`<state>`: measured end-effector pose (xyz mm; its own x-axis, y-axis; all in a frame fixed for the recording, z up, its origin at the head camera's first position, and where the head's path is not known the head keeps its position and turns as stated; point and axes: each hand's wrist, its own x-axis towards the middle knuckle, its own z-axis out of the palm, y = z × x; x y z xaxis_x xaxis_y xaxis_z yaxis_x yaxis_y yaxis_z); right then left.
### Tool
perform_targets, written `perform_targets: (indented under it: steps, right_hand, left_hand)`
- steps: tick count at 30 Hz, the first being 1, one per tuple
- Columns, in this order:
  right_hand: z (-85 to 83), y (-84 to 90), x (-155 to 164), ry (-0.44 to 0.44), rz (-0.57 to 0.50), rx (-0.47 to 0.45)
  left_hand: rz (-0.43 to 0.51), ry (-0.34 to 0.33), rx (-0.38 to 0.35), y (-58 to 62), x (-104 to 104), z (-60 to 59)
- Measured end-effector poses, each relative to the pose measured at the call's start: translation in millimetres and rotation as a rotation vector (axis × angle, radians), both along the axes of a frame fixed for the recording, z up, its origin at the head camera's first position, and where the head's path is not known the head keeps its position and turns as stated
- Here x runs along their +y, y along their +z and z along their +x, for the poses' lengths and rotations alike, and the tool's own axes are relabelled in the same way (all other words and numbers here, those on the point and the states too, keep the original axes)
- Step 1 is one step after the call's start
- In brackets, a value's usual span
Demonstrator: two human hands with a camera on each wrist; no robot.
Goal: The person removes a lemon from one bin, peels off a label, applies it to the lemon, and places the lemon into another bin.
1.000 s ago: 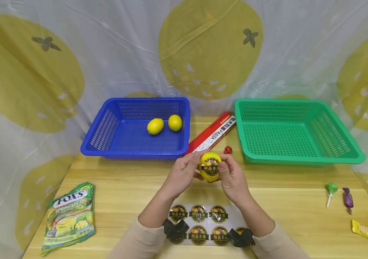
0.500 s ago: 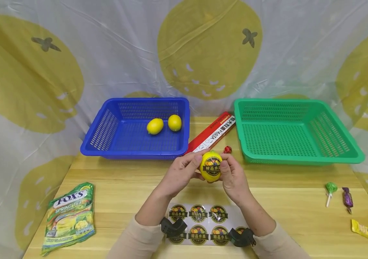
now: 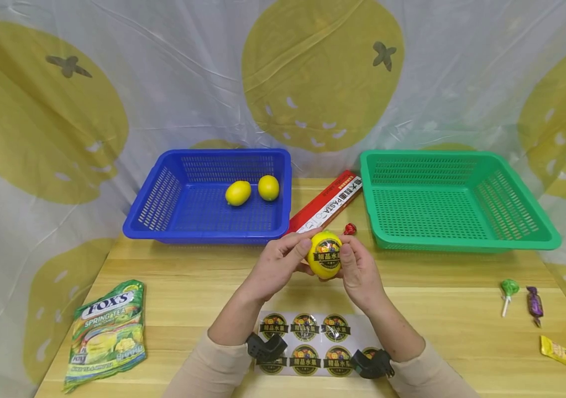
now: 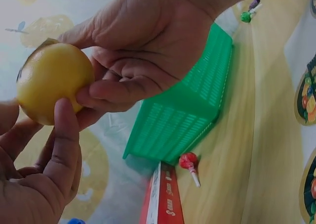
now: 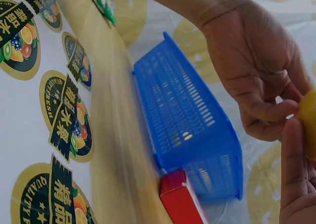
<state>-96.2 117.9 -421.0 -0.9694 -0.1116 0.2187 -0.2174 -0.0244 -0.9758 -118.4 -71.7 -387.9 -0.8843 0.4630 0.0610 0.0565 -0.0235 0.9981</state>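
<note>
In the head view my left hand (image 3: pixel 277 264) and my right hand (image 3: pixel 362 271) hold a yellow lemon (image 3: pixel 321 271) between them, above the middle of the table. A round black and gold sticker (image 3: pixel 328 253) faces up on the lemon; its right end lies beside my right thumb. In the left wrist view, curled fingers of both hands touch the lemon's underside (image 4: pixel 54 83), and the sticker shows only at its far edge. Below my hands a white sheet of stickers (image 3: pixel 321 345) lies on the table, partly covered by the wrist cameras.
A blue basket (image 3: pixel 203 241) with two lemons (image 3: pixel 238 193) stands back left, a green basket (image 3: pixel 467 245) back right. Between them lie a red pasta box (image 3: pixel 325 202) and a red lollipop (image 3: pixel 350 229). A FOX'S candy bag (image 3: pixel 108 334) lies left; a green lollipop (image 3: pixel 509 287) and wrapped sweets (image 3: pixel 534 305) right.
The lemon has shifted slightly to the right and turned a little in my fingers, so the sticker sits slightly higher and further right. Both hands keep their hold.
</note>
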Motion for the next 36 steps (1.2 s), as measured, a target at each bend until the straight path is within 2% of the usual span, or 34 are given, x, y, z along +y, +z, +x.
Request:
perform_targets:
  steps: [4,13,21,28,33,36]
  right_hand:
    - [1.1,0.9,-1.9,-0.012,0.001,-0.022]
    - [0.6,3.8,-2.9,-0.031,0.015,-0.069]
    - [2.3,8.3,-1.3,-0.007,0.058,-0.107]
    - [0.5,7.4,-0.4,-0.039,0.112,-0.128]
    - [1.7,9.1,0.1,-0.012,0.154,-0.119]
    - [2.7,10.2,1.5,-0.013,0.168,-0.119]
  left_hand:
    - [0.001,-0.006,-0.017,-0.8,-0.6,0.7]
    - [0.003,-0.099,-0.062,1.0,-7.2,-1.1]
    - [-0.117,-0.019,-0.013,2.5,-3.8,0.0]
    - [-0.111,-0.071,0.003,2.9,-6.9,-1.6]
    - [-0.151,-0.009,0.020,3.6,-3.8,0.3]
    - [-0.144,-0.002,0.027,3.2,-2.8,1.6]
